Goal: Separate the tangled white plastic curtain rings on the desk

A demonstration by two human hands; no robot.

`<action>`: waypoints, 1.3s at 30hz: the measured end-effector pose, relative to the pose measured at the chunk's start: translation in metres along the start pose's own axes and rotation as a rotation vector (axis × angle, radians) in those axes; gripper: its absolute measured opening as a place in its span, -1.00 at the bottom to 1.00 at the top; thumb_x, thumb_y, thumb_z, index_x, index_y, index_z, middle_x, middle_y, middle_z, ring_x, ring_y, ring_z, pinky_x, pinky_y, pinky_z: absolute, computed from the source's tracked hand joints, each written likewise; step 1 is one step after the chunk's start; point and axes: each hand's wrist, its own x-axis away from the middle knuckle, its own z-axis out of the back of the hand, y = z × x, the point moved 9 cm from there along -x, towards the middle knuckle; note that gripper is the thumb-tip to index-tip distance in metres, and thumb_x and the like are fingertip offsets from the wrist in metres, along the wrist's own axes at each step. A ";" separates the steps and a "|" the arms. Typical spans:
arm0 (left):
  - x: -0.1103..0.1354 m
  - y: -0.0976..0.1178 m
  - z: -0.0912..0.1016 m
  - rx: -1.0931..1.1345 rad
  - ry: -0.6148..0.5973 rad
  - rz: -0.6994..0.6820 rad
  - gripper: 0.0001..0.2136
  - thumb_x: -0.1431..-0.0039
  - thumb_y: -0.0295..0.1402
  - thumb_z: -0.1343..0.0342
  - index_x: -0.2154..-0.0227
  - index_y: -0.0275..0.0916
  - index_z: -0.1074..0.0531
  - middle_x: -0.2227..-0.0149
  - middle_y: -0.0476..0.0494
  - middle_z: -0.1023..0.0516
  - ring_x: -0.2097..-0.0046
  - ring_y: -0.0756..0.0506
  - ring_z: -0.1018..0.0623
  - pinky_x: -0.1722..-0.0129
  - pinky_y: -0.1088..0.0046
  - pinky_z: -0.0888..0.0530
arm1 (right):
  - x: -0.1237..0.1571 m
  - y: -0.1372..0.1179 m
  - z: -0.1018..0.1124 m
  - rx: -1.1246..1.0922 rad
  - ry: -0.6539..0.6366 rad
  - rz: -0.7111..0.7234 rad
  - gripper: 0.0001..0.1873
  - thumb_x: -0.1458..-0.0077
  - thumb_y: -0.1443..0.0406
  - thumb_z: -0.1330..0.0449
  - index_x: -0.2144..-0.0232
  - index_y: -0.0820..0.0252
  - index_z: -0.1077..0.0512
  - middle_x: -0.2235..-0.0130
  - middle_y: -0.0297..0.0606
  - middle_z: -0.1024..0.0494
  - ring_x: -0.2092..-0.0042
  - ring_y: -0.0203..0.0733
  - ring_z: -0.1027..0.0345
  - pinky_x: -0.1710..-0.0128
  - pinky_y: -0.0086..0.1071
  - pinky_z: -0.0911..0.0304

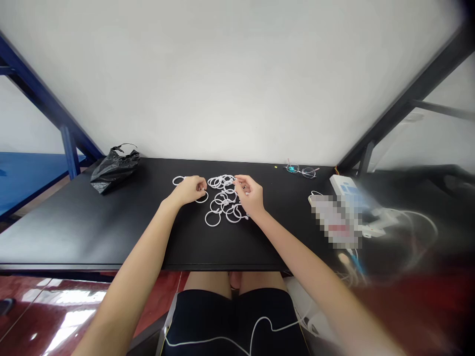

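A loose pile of thin white rings (213,218), each with a small knob or catch, lies on the black table in front of me. My left hand (192,190) is left of the pile, its thumb and fingers pinched on one white ring (202,200) that hangs below the fingertips. Another white ring (178,181) shows beyond that hand, partly hidden by it. At the pile's right edge, my right hand (251,194) has its fingertips closed on a ring; the fingers cover part of it.
A black plastic bag (116,168) sits at the table's back left. Eyeglasses (308,172) lie near the wall. To the right are a white power strip (347,190), a blurred-out phone-like object (334,220) and cables. A white cable (211,340) crosses my lap.
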 end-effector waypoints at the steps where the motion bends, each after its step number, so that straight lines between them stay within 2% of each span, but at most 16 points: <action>1: 0.000 0.002 0.005 0.011 0.048 -0.008 -0.89 0.11 -0.40 -0.06 0.47 -0.21 -0.46 0.44 -0.06 -0.48 0.41 -0.08 -0.48 0.32 0.37 -0.42 | 0.000 0.000 0.000 0.001 0.001 -0.001 -0.79 -0.11 0.20 -0.18 0.25 0.17 -0.50 0.30 -0.20 -0.59 0.38 -0.23 -0.44 0.44 -0.39 -0.35; 4: 0.001 0.009 0.023 0.170 0.229 0.005 -0.88 0.09 -0.41 -0.09 0.43 -0.24 -0.47 0.40 -0.07 -0.50 0.39 -0.05 -0.49 0.31 0.38 -0.45 | 0.000 0.000 0.000 0.016 0.003 -0.001 -0.80 -0.11 0.20 -0.17 0.26 0.17 -0.50 0.30 -0.20 -0.59 0.38 -0.23 -0.44 0.44 -0.39 -0.35; 6: 0.002 0.010 0.028 0.405 0.301 0.056 -0.86 0.07 -0.36 -0.17 0.39 -0.26 -0.48 0.40 -0.08 -0.51 0.38 -0.05 -0.50 0.35 0.41 -0.47 | 0.001 -0.003 0.000 0.029 -0.001 0.012 -0.79 -0.12 0.19 -0.17 0.26 0.16 -0.50 0.31 -0.21 -0.58 0.38 -0.24 -0.43 0.44 -0.40 -0.35; 8: 0.002 0.013 0.022 0.689 0.287 0.118 -0.77 0.09 -0.27 -0.27 0.37 -0.28 -0.47 0.40 -0.08 -0.50 0.37 -0.05 -0.52 0.41 0.44 -0.49 | 0.001 -0.006 -0.001 0.016 -0.018 0.027 -0.74 -0.10 0.17 -0.20 0.18 0.15 -0.48 0.27 -0.21 -0.58 0.38 -0.26 -0.43 0.45 -0.41 -0.36; 10: 0.002 0.020 0.011 0.911 0.239 0.160 -0.68 0.15 -0.23 -0.36 0.36 -0.29 -0.46 0.39 -0.07 -0.51 0.35 -0.04 -0.54 0.40 0.46 -0.52 | 0.001 -0.009 -0.004 -0.024 -0.056 0.032 -0.54 -0.03 0.17 -0.28 0.00 0.12 -0.40 0.11 -0.16 -0.55 0.34 -0.26 -0.45 0.46 -0.42 -0.38; 12: 0.002 0.028 0.002 1.033 0.197 0.184 -0.65 0.19 -0.22 -0.41 0.35 -0.28 -0.47 0.37 -0.05 -0.53 0.32 -0.03 -0.56 0.35 0.45 -0.56 | 0.002 -0.011 -0.008 -0.047 -0.113 0.044 -0.31 0.05 0.16 -0.34 -0.14 0.04 -0.28 -0.06 -0.11 -0.46 0.27 -0.23 -0.46 0.46 -0.43 -0.40; 13: 0.003 0.031 -0.002 1.068 0.181 0.193 -0.64 0.20 -0.22 -0.42 0.35 -0.28 -0.47 0.37 -0.05 -0.54 0.31 -0.03 -0.57 0.33 0.44 -0.57 | 0.003 -0.013 -0.011 -0.039 -0.145 0.062 -0.26 0.08 0.17 -0.36 -0.17 0.02 -0.26 -0.11 -0.10 -0.41 0.23 -0.21 -0.46 0.45 -0.42 -0.42; 16: 0.004 0.039 -0.011 1.105 0.148 0.205 -0.63 0.21 -0.19 -0.44 0.38 -0.29 -0.49 0.35 -0.08 -0.57 0.32 -0.05 -0.59 0.29 0.39 -0.60 | 0.005 -0.018 -0.016 0.041 -0.199 0.140 -0.38 0.06 0.19 -0.36 -0.09 0.03 -0.37 -0.15 -0.10 -0.35 0.17 -0.16 -0.44 0.40 -0.37 -0.45; 19: 0.005 0.042 -0.014 1.107 0.135 0.208 -0.64 0.22 -0.18 -0.44 0.43 -0.30 -0.49 0.37 -0.09 -0.58 0.36 -0.05 -0.59 0.29 0.37 -0.60 | 0.006 -0.019 -0.015 0.091 -0.175 0.173 -0.54 0.02 0.22 -0.33 0.02 0.07 -0.45 -0.10 -0.10 -0.39 0.18 -0.16 -0.43 0.41 -0.36 -0.45; 24: 0.004 0.045 -0.016 1.113 0.116 0.183 -0.65 0.20 -0.16 -0.44 0.51 -0.30 -0.45 0.49 -0.03 -0.53 0.45 0.00 -0.55 0.37 0.43 -0.57 | 0.006 -0.020 -0.018 0.026 -0.208 0.192 -0.55 0.04 0.16 -0.35 0.07 0.09 -0.47 0.10 -0.17 -0.49 0.30 -0.22 -0.41 0.47 -0.39 -0.42; 27: 0.004 0.047 -0.019 1.083 0.090 0.170 -0.64 0.15 -0.12 -0.41 0.53 -0.29 -0.42 0.54 -0.03 -0.51 0.47 0.00 -0.53 0.41 0.45 -0.54 | 0.007 -0.014 -0.019 0.018 -0.210 0.140 -0.64 0.00 0.13 -0.32 0.14 0.09 -0.51 0.20 -0.22 -0.52 0.35 -0.26 -0.39 0.47 -0.40 -0.42; 30: 0.003 0.047 -0.020 1.063 0.078 0.173 -0.63 0.13 -0.11 -0.40 0.54 -0.28 -0.41 0.55 -0.05 -0.52 0.47 -0.01 -0.54 0.44 0.48 -0.52 | 0.006 -0.010 -0.019 -0.028 -0.198 0.079 -0.70 0.00 0.12 -0.31 0.22 0.11 -0.53 0.25 -0.24 -0.55 0.32 -0.24 -0.41 0.45 -0.42 -0.42; 35: 0.003 0.049 -0.016 1.075 0.054 0.143 -0.70 0.07 -0.13 -0.37 0.41 -0.27 -0.53 0.41 -0.10 -0.60 0.36 -0.04 -0.58 0.40 0.49 -0.53 | 0.002 -0.003 -0.014 -0.170 -0.127 -0.074 -0.64 0.13 0.10 -0.39 0.30 0.17 -0.51 0.30 -0.24 -0.56 0.34 -0.23 -0.43 0.41 -0.39 -0.44; 39: 0.003 0.047 -0.017 1.115 0.052 0.140 -0.70 0.07 -0.17 -0.38 0.31 -0.25 -0.59 0.31 -0.12 -0.62 0.29 -0.06 -0.59 0.36 0.48 -0.56 | 0.000 -0.002 -0.010 -0.216 -0.099 -0.124 -0.61 0.15 0.10 -0.40 0.29 0.19 -0.49 0.29 -0.23 -0.57 0.33 -0.22 -0.46 0.35 -0.35 -0.46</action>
